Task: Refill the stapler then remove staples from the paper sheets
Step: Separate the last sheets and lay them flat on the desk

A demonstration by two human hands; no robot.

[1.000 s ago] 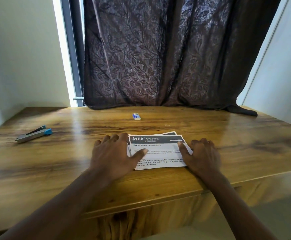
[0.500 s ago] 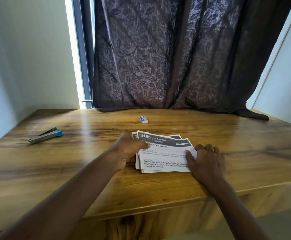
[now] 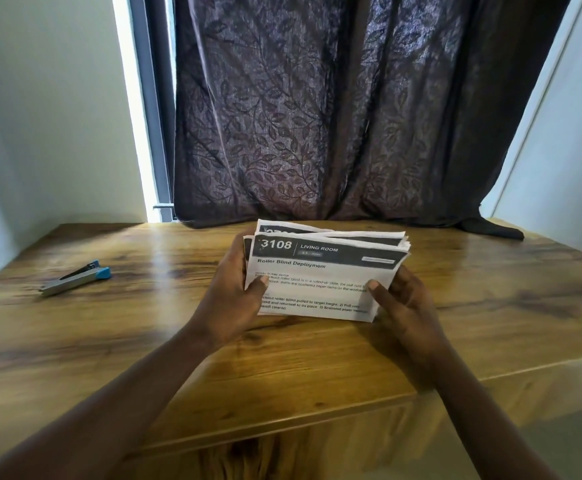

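- Lifting the paper sheets (image 3: 324, 271) is what's new: a second ago they lay flat, now the stack is tilted up over the middle of the table (image 3: 282, 368), print facing the person.
- Left hand (image 3: 234, 299) grips the stack's left edge, thumb on the front and fingers curled behind. Right hand (image 3: 403, 306) pinches the lower right corner the same way.
- Stapler (image 3: 75, 279) lies well off to the left, nobody touching it.
- My guess is the refill hasn't started and they're just squaring up or checking the sheets. Can't spot any staples from here.
- Dark leafy curtain (image 3: 334, 116) hangs behind.
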